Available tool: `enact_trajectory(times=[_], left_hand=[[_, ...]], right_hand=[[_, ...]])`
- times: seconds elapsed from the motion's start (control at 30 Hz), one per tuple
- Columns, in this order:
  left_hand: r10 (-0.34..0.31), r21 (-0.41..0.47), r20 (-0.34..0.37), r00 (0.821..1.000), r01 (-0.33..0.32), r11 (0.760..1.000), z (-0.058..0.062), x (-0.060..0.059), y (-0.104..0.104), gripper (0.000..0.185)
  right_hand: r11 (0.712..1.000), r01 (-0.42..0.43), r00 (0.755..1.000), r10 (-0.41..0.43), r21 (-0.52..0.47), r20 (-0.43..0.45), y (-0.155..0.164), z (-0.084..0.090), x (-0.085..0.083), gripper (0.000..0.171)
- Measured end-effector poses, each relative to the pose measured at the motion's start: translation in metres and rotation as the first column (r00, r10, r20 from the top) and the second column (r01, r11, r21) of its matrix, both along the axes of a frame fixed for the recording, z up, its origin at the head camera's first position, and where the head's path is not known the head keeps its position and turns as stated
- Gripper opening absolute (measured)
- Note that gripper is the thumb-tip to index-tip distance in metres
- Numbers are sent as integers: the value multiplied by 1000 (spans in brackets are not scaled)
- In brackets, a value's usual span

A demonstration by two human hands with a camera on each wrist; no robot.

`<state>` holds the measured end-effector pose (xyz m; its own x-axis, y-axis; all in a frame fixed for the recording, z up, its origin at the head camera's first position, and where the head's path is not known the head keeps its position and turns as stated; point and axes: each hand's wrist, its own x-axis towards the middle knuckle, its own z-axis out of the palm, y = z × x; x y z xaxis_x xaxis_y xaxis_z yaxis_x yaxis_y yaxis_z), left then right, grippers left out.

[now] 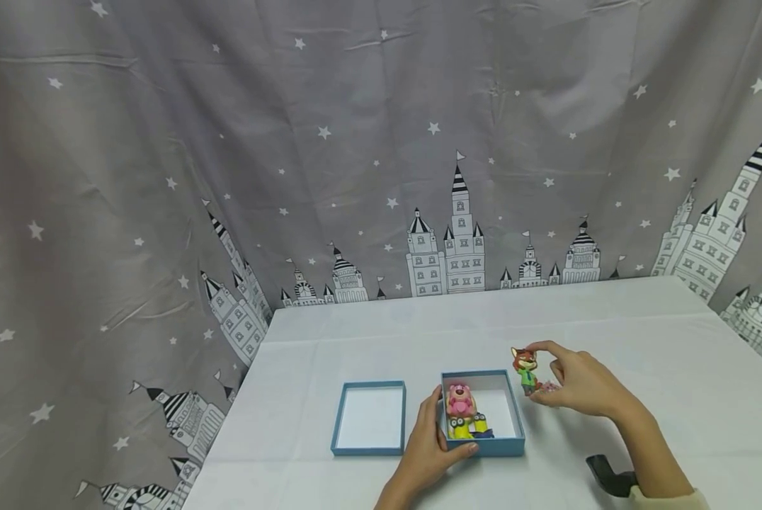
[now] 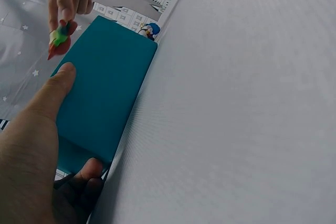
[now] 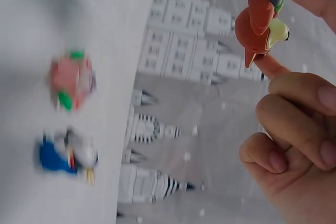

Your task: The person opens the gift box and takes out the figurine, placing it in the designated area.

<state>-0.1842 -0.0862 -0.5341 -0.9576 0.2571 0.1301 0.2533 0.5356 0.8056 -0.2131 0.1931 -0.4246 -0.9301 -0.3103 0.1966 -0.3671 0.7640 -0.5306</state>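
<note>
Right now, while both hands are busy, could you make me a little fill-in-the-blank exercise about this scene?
1. The fox figurine is pinched in the person's ____ hand.
2. Its top is coloured ____.
3. The bear figurine inside the box is coloured ____.
4. In the head view, the lid lies on the box's ____ side.

Missing words: right; green; pink; left.

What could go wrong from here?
1. Slip: the right hand pinches the fox figurine at just its head and feet, so it might twist or drop.
2. Knock: a pink figure and a blue-and-white figure sit outside the box; a low pass could tip them.
3. Shift: the left hand grips one corner; an uneven pull could jostle the pink bear inside.
</note>
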Motion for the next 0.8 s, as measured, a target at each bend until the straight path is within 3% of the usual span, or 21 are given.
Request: enact_trajectory(times=[0.33, 0.6, 0.8], left_hand=[[-2, 5, 21, 1000, 1, 1000, 0, 0, 0, 102], [-4, 7, 20, 1000, 4, 1000, 1, 2, 0, 101], [-7, 16, 14, 1000, 7, 1000, 2, 2, -1, 101]], right_hand=[[997, 67, 998, -68, 42, 5, 59, 3, -3, 73], [987, 142, 984, -149, 78, 94, 101, -20, -8, 74], [989, 108, 976, -125, 104, 180, 120, -36, -12, 74]])
